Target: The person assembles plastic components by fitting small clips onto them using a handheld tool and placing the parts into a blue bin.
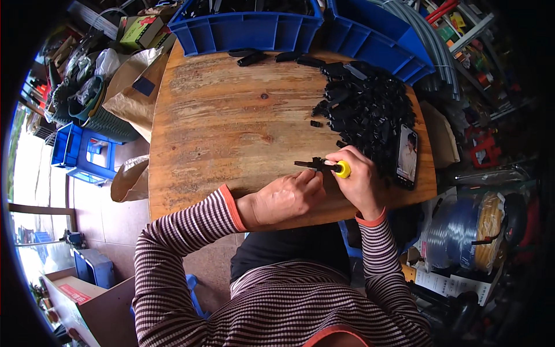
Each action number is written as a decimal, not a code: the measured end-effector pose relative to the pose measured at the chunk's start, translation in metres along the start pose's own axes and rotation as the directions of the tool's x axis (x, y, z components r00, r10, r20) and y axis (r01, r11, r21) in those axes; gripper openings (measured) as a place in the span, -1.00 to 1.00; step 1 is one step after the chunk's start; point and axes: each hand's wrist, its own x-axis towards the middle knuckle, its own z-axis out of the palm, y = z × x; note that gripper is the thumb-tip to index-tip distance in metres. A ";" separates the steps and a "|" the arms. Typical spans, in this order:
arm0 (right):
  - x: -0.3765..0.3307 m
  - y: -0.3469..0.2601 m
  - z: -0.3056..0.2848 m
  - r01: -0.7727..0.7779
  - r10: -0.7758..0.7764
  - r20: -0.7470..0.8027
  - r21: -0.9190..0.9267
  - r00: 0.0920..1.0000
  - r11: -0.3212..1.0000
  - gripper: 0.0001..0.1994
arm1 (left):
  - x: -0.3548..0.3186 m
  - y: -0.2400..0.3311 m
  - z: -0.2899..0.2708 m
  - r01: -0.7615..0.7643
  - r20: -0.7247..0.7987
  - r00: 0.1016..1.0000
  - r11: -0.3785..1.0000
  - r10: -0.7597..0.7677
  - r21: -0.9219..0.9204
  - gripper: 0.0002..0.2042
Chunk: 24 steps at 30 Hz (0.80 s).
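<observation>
My left hand (pixel 286 196) is closed around a small black plastic part (pixel 312 163) above the table's near edge; its fingertips pinch the part from below, and a thin end sticks out to the left. Gripped in my right hand (pixel 359 180) is a short yellow-handled screwdriver (pixel 343 169), whose dark front end meets the black part. The tool's tip cannot be made out. Beyond my right hand spreads a heap of black plastic parts (pixel 370 104), with one loose black piece (pixel 316 124) at its left.
Two blue plastic bins (pixel 248 36) stand along the far side of the wooden table (pixel 219 115). A phone (pixel 407 157) with a lit screen leans by the heap's right side. Brown paper bags (pixel 132 87) and a blue stool (pixel 87 151) are on the left; coiled tubing (pixel 454 231) lies right.
</observation>
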 end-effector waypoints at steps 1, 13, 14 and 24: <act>0.001 0.000 0.001 -0.001 0.001 0.005 0.000 1.000 1.000 -0.76 | 0.000 -0.001 0.000 0.002 0.016 1.000 1.000 -0.002 -0.027 -0.67; 0.006 -0.009 0.000 0.151 -0.130 0.157 -0.130 0.979 0.980 -0.81 | 0.000 0.002 -0.007 -0.125 0.071 0.990 0.992 0.124 0.000 -0.70; 0.010 -0.007 -0.005 0.106 -0.100 0.186 -0.025 0.978 0.994 -0.85 | -0.001 0.003 -0.005 -0.086 -0.004 0.996 0.996 0.086 -0.024 -0.72; 0.040 -0.011 0.027 -0.168 0.245 -0.022 0.667 0.969 0.726 -0.89 | 0.002 -0.001 -0.002 -0.045 0.021 0.999 0.992 0.047 -0.119 -0.66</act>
